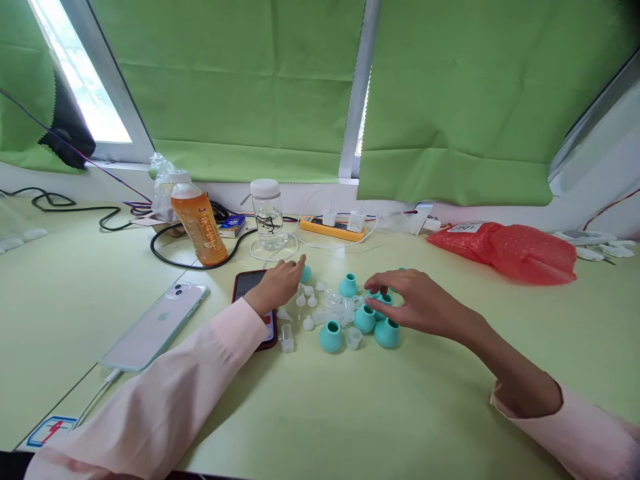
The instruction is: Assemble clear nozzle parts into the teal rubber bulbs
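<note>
- Pale green table [450,407]: teal bulbs [331,341] mid-table, most clustered under the right hand [419,301]; clear plastic pieces [330,304] among them.
- Right hand open, thumb and fingers apart.
- Left hand [277,285] over dark phone [270,333], index beside another teal bulb; can't tell if gripping.
- Back edge: orange power strip [331,229], red bag [505,252] at right.
- Green blinds [235,87] behind; bright window [83,73] upper left.

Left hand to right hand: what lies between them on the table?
In the head view, teal bulbs, small white tips and clear plastic pieces lie between the left hand and the right hand.
</note>
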`<state>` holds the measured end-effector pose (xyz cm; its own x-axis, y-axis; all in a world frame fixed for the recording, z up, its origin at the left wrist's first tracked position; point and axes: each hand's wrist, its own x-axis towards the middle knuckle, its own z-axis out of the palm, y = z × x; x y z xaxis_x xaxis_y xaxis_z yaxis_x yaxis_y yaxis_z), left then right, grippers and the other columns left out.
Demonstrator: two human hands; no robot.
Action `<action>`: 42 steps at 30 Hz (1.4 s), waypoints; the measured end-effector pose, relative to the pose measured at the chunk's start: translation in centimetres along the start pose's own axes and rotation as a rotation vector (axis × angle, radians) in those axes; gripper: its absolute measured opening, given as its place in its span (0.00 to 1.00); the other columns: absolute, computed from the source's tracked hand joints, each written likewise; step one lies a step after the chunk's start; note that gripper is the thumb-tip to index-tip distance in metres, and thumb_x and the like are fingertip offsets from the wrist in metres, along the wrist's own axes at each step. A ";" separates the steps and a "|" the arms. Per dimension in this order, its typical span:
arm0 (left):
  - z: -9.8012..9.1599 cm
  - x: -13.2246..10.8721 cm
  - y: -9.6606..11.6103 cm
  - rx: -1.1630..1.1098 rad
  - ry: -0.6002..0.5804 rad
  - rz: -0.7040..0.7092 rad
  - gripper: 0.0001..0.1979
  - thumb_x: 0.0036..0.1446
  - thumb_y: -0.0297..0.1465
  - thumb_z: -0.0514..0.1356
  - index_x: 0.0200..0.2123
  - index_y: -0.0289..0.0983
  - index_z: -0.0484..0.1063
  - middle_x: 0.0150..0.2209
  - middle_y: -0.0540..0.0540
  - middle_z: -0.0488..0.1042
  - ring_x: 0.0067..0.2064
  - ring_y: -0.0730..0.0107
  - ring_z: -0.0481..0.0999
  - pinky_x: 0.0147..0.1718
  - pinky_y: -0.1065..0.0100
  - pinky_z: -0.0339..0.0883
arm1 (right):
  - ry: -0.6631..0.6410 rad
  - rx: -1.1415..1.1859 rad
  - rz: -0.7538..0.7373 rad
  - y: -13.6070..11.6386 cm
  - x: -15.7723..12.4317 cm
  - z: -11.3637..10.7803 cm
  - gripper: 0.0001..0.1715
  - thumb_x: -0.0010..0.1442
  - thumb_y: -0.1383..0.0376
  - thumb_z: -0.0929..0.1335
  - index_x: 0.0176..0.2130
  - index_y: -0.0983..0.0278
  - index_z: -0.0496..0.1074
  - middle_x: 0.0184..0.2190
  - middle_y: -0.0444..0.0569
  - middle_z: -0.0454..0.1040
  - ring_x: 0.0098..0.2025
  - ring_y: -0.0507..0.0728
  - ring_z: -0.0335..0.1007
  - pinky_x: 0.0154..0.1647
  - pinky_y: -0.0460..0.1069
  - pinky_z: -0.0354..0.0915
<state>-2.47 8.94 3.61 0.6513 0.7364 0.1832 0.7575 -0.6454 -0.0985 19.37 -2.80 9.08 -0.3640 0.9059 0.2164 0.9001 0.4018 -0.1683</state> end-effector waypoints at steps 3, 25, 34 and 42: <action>0.0 -0.1 0.0 0.006 0.018 0.014 0.26 0.53 0.22 0.45 0.56 0.28 0.44 0.48 0.33 0.62 0.41 0.59 0.67 0.37 0.62 0.61 | -0.080 -0.039 0.048 0.9 -0.3 -0.7 0.16 0.53 0.58 0.61 0.40 0.61 0.66 0.37 0.48 0.72 0.36 0.58 0.66 0.34 0.53 0.61; 0.2 -7.9 12.6 -0.217 0.063 0.587 0.14 0.52 0.37 0.48 0.36 0.34 0.63 0.36 0.39 0.65 0.39 0.59 0.64 0.34 0.62 0.62 | -0.088 -0.152 -0.224 -0.4 0.4 4.7 0.17 0.54 0.67 0.60 0.44 0.62 0.66 0.45 0.53 0.66 0.47 0.62 0.58 0.44 0.58 0.59; 1.4 -7.1 11.7 -0.131 0.294 0.646 0.11 0.52 0.33 0.49 0.34 0.32 0.65 0.40 0.37 0.66 0.42 0.57 0.65 0.36 0.63 0.62 | -0.107 0.025 -0.206 0.9 1.0 4.3 0.14 0.55 0.65 0.60 0.42 0.64 0.65 0.39 0.51 0.69 0.43 0.58 0.62 0.42 0.53 0.61; -4.2 -4.6 8.0 0.030 0.209 0.336 0.15 0.49 0.34 0.53 0.39 0.32 0.65 0.33 0.39 0.71 0.34 0.56 0.70 0.23 0.65 0.62 | -0.064 0.054 -0.197 0.9 1.1 5.3 0.13 0.53 0.69 0.60 0.39 0.64 0.67 0.39 0.52 0.69 0.43 0.59 0.62 0.40 0.53 0.61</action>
<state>0.40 -0.52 6.06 0.8419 0.4261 0.3311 0.5070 -0.8346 -0.2153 18.51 -0.76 4.10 -0.5478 0.8149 0.1893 0.7963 0.5773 -0.1805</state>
